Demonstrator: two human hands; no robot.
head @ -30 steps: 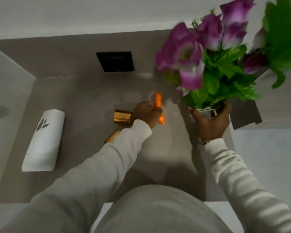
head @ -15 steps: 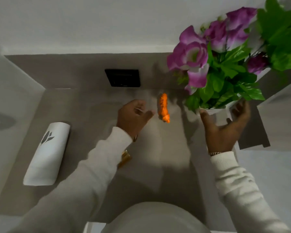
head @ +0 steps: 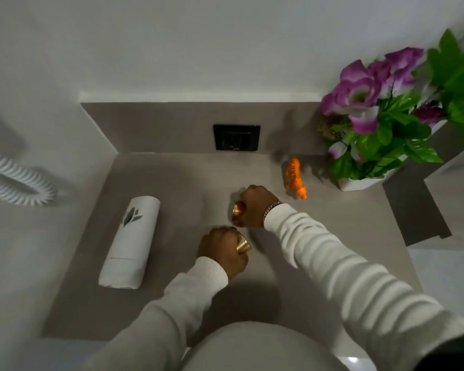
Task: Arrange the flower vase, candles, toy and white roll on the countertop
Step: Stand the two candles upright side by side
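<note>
Candles occupy both of our hands at mid-desk (head: 172, 303). Our left hand (head: 223, 251) is closed around one gold candle (head: 243, 247), whose rim shows past the knuckles; our right hand (head: 255, 206) is closed on the second gold candle (head: 237, 210), just beyond the first. We judge both holders to be rigid metal, light, and smooth enough to slip, so a wrap around the side wall suits them better than a pinch at the rim.

The flower vase (head: 359, 183) stands upright at the desk's far right corner. With its tall purple flowers (head: 359, 95) it is likely top-heavy and should be held at the base. The orange toy (head: 295, 178) lies just beside the vase, small and hard. The white roll (head: 130, 242) lies on its side to the left, well apart from the rest; it looks soft and should be gripped around the middle.
</note>
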